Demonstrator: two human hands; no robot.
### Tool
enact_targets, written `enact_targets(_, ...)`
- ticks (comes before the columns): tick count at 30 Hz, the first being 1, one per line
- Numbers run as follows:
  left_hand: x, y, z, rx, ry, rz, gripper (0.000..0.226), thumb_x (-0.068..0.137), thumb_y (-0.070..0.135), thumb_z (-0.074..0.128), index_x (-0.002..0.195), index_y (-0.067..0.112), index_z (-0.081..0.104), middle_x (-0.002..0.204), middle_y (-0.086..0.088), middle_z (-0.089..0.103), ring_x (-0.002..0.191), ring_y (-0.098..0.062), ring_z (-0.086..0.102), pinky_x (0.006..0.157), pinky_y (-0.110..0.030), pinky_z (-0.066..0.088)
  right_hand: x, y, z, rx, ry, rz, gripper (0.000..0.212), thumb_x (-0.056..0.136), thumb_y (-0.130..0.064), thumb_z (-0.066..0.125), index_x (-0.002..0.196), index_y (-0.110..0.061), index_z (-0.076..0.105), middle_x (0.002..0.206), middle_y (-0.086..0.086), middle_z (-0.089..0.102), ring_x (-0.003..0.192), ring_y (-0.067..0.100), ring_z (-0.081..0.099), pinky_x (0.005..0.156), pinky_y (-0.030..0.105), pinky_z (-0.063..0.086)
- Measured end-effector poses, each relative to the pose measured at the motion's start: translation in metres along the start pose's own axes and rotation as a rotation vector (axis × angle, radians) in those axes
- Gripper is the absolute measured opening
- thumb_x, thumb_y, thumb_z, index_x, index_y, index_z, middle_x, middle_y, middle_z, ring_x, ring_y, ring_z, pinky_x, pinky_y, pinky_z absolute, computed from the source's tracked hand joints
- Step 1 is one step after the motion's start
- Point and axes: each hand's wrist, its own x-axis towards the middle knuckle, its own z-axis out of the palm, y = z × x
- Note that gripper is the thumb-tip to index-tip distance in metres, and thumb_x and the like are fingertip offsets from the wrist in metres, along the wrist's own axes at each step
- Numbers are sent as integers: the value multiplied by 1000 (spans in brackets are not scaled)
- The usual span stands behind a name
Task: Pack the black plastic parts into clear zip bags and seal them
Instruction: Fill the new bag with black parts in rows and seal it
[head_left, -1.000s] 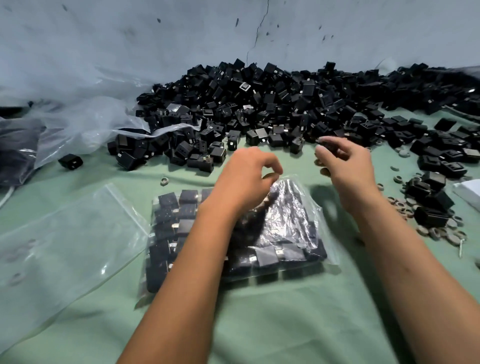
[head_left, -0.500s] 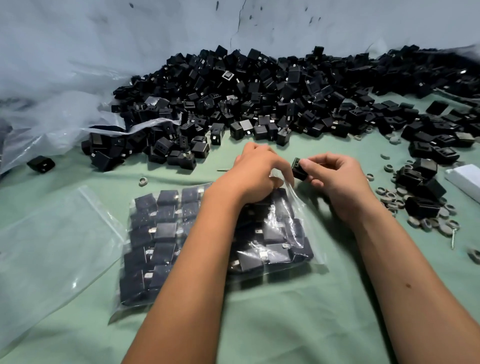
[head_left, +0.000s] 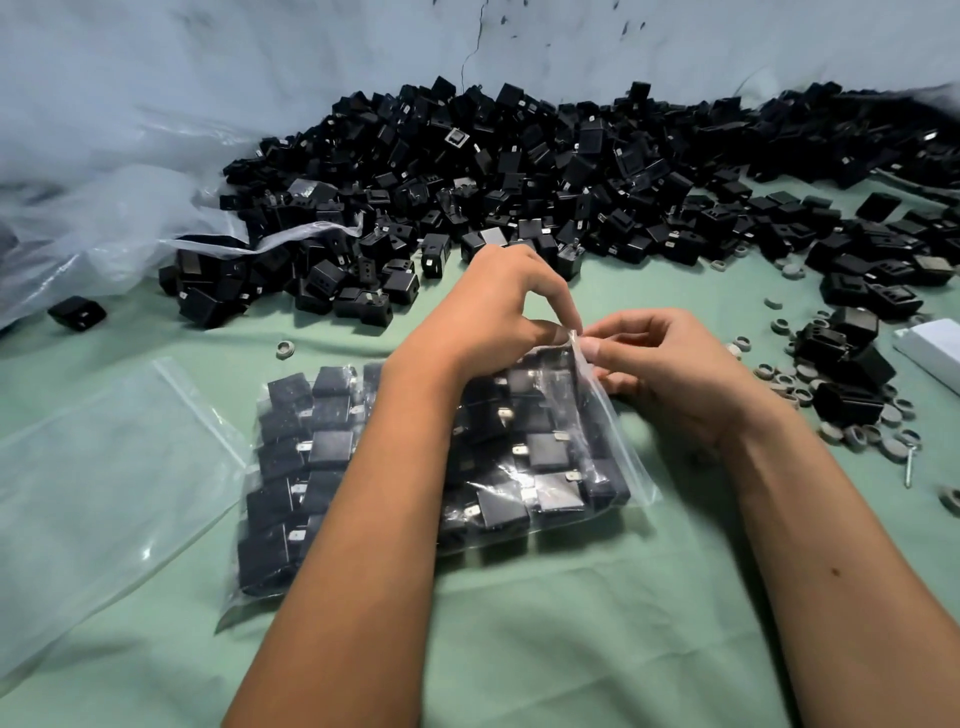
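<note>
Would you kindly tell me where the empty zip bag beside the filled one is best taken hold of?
Probably at the zip strip edge of the empty zip bag, pinched from the right: it lies flat on the green cloth, and that stiffer edge faces the filled bag.
</note>
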Motion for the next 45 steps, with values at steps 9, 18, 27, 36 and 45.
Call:
enact_targets(9, 1, 3, 2, 25, -4, -19, 16, 82, 17, 85, 87, 32, 81, 113, 6, 63, 119, -17, 52, 102, -33, 41, -3, -11, 11, 87, 37, -13, 26, 106, -8, 51, 129, 0, 60, 88, 21, 71, 68, 26, 66, 46, 21, 49)
enact_targets(18, 3, 0, 4, 30, 8, 0, 14, 81, 17, 86, 88, 29, 80, 112, 5, 64, 116, -17, 54, 103, -34, 41, -4, -9, 15, 27, -86, 0, 27, 108, -22, 50, 129, -19, 67, 77, 15, 69, 37, 8, 43, 30, 13, 26)
enact_targets(27, 3, -3, 5, 8, 2, 27, 16, 79, 14, 86, 88, 27, 82, 101, 14, 64, 108, -8, 56, 88, -17, 39, 87, -13, 8, -1085, 417, -161, 45, 96, -16, 64, 140, -27, 59, 140, 7, 54, 128, 28, 51, 109, 42, 45)
enact_targets(36, 2, -5, 5, -22, -1, -1, 17, 80, 13, 86, 86, 28, 82, 102, 13, 66, 98, -1, 59, 72, -1, 37, 87, -2, 10, -925, 543, -282, 17, 82, -14, 72, 92, -17, 58, 85, -2, 62, 82, 21, 57, 81, 43, 52)
enact_targets(45, 1, -3, 5, -45, -28, -48, 16, 83, 17, 85, 85, 32, 81, 109, 9, 63, 104, -6, 60, 76, -13, 49, 10, 7, 3, -1018, 392, -330, 37, 86, -9, 74, 121, -20, 74, 106, 5, 64, 99, 21, 65, 97, 33, 54)
